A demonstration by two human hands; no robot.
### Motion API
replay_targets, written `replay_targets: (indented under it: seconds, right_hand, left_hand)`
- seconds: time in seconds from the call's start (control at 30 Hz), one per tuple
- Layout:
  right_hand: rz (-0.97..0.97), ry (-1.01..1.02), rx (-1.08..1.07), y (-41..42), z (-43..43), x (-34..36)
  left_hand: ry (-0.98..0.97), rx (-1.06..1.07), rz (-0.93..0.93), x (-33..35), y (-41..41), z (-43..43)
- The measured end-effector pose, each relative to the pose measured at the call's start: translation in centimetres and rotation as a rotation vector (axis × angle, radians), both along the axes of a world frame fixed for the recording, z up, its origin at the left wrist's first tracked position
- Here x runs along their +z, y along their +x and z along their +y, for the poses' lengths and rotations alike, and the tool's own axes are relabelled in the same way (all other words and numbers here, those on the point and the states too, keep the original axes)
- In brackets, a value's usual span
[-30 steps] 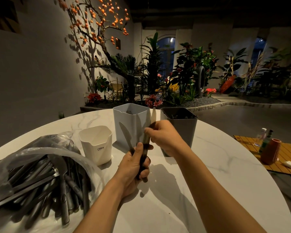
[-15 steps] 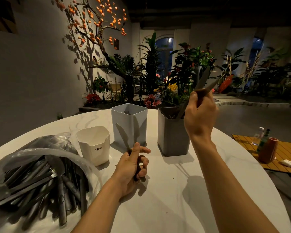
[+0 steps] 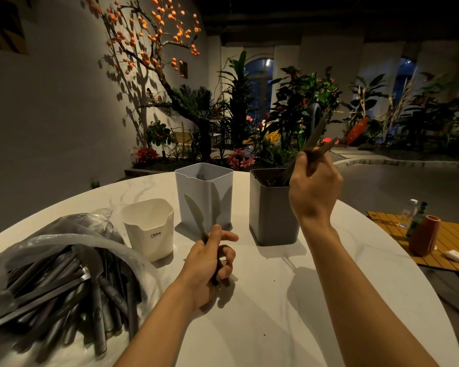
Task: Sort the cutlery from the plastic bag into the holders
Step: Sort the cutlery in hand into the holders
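White marble-patterned desk (image 3: 276,327). Far left: tree with orange fruit (image 3: 154,35) against the wall. Far centre: planted bed (image 3: 289,123). Right: low wooden table (image 3: 451,242) bearing terracotta vase (image 3: 424,235) and, apparently, bottles (image 3: 411,213).

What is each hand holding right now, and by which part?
Left hand grips a knife by its handle. Right hand holds two cutlery pieces mid-length over the dark grey holder.
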State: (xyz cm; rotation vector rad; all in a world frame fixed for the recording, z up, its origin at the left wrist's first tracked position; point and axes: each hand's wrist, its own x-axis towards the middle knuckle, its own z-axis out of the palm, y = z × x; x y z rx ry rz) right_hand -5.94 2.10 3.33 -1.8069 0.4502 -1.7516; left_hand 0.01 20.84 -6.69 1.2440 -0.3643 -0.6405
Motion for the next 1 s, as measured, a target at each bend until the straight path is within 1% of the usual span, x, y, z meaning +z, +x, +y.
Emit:
replay_targets:
  seconds: [0.2, 0.27, 0.33, 0.4, 0.47, 0.5, 0.57, 0.67, 0.77, 0.83, 0.9, 0.93, 1.0]
  right_hand:
    - [0.506, 0.086, -0.098, 1.2, -1.4, -1.6]
    - [0.621, 0.089, -0.148, 1.2, -1.2, -1.6]
    - [0.685, 0.082, -0.179, 1.1, -1.0, -1.4]
    - [0.726, 0.096, -0.146, 0.9, -0.9, -1.1]
    - [0.757, 0.147, -0.065, 0.4, -0.8, -0.4]
    - [0.755, 0.18, -0.021, 0.1, -0.7, 0.1]
    - [0.684, 0.224, 0.042, -0.8, -0.3, 1.1]
    - [0.553, 0.123, -0.018, -1.3, 0.3, 1.9]
    - [0.404, 0.006, -0.03, -0.9, 0.6, 1.7]
    - [0.37, -0.1, -0.085, -0.6, 0.4, 1.0]
    - [0.44, -0.173, -0.164, -0.2, -0.1, -0.1]
    - [0.522, -0.167, -0.198, -0.1, -0.3, -0.6]
    - [0.719, -0.091, -0.239, -0.1, -0.6, -1.2]
  left_hand:
    - [-0.007, -0.015, -0.028, -0.1, 0.3, 0.0]
    - [-0.002, -0.013, -0.032, -0.2, 0.3, 0.0]
    - [0.001, -0.013, -0.037, -0.2, 0.3, 0.0]
    - [0.003, -0.011, -0.042, -0.2, 0.2, 0.0]
    - [-0.003, -0.012, -0.043, -0.2, 0.2, 0.1]
    - [-0.008, -0.018, -0.041, -0.1, 0.1, 0.1]
    - [-0.021, -0.033, -0.037, -0.1, 0.1, 0.1]
    - [-0.028, -0.039, -0.039, -0.1, 0.2, 0.2]
    - [-0.02, -0.037, -0.044, -0.2, 0.2, 0.2]
    - [-0.011, -0.027, -0.032, -0.2, 0.1, 0.2]
    - [-0.001, -0.013, -0.031, 0.0, 0.0, 0.1]
    - [0.001, -0.009, -0.035, 0.0, 0.0, 0.1]
    - [0.008, -0.01, -0.036, 0.0, 0.1, 0.0]
